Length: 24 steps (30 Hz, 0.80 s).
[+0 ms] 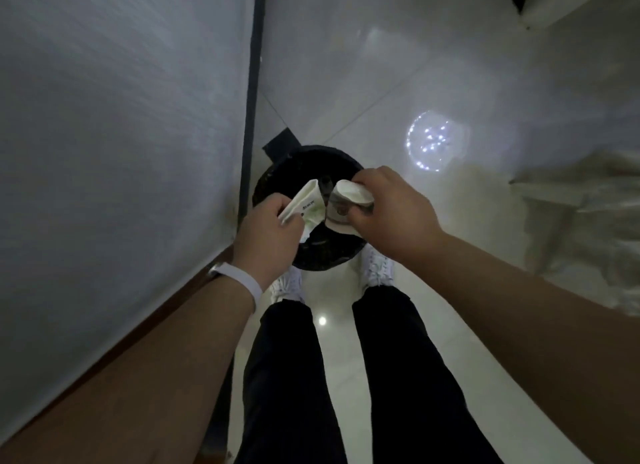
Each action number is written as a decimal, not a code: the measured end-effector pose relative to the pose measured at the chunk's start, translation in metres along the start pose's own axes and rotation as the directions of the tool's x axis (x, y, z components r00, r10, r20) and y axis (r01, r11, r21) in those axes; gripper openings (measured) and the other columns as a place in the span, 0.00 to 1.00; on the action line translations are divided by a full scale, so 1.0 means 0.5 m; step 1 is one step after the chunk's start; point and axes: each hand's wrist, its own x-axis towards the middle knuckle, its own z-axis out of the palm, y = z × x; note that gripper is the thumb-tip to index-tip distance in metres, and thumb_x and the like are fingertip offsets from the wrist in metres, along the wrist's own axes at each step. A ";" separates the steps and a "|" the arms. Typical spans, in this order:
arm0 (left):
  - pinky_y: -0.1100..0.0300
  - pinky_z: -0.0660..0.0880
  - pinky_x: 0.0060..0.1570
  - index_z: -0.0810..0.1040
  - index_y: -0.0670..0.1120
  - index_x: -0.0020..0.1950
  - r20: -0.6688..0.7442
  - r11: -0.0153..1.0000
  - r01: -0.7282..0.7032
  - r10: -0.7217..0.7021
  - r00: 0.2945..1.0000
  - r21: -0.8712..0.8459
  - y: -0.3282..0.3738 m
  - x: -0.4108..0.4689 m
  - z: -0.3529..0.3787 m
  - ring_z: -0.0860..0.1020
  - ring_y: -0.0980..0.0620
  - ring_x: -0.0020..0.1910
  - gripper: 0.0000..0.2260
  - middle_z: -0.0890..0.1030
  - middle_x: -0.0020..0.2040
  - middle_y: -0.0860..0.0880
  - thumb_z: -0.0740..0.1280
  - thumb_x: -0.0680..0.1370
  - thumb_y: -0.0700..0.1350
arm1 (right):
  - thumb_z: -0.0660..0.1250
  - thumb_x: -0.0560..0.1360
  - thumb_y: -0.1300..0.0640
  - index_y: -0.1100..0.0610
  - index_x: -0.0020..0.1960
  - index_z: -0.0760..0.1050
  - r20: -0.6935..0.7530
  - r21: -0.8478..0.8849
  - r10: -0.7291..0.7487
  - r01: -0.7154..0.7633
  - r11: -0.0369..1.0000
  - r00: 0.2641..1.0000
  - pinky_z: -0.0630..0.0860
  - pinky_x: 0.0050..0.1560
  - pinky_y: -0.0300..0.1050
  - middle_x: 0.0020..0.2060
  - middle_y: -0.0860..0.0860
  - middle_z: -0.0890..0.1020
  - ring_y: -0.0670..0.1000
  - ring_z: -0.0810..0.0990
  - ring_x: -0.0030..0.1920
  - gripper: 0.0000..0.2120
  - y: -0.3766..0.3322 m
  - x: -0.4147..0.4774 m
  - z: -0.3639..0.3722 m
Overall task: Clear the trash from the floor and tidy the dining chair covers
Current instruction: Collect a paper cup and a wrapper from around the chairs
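A round black trash bin (313, 158) stands on the pale tiled floor just in front of my feet. My left hand (268, 233) grips a crumpled white paper wrapper (308, 203) with green print over the bin's opening. My right hand (388, 207) holds a white paper cup (349, 193) on its side, also over the bin. The two pieces of trash nearly touch above the middle of the bin. A cream chair cover (581, 221) hangs at the right edge of the view.
A grey wall (121, 134) with a dark vertical strip (251, 99) and a brown skirting board runs along the left, close to the bin. Glossy floor tiles (415, 65) stretch ahead, with a light reflection on them. A white object sits at the top right corner.
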 end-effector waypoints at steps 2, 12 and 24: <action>0.54 0.70 0.32 0.74 0.47 0.43 0.068 0.998 -0.006 0.002 0.998 0.058 -0.054 0.051 0.056 0.76 0.43 0.36 0.04 0.77 0.37 0.45 0.63 0.78 0.43 | 0.65 0.74 0.49 0.55 0.60 0.75 -0.014 -0.166 -0.055 0.052 0.985 0.998 0.67 0.37 0.45 0.50 0.53 0.77 0.58 0.78 0.46 0.17 0.047 0.037 0.078; 0.57 0.68 0.39 0.78 0.46 0.52 0.121 0.957 -0.115 0.085 0.989 0.265 -0.209 0.188 0.197 0.75 0.48 0.44 0.06 0.77 0.48 0.48 0.64 0.78 0.43 | 0.62 0.73 0.45 0.57 0.47 0.78 -0.101 -0.407 -0.239 0.179 0.896 0.966 0.69 0.42 0.50 0.42 0.54 0.78 0.58 0.76 0.43 0.16 0.190 0.111 0.299; 0.45 0.77 0.54 0.78 0.41 0.64 0.049 0.835 -0.357 0.372 0.927 0.419 -0.085 0.075 0.085 0.78 0.42 0.56 0.18 0.79 0.60 0.43 0.64 0.76 0.46 | 0.63 0.69 0.48 0.57 0.55 0.77 -0.080 -0.377 -0.200 0.156 0.913 0.976 0.71 0.50 0.52 0.51 0.55 0.79 0.59 0.77 0.52 0.19 0.107 0.013 0.139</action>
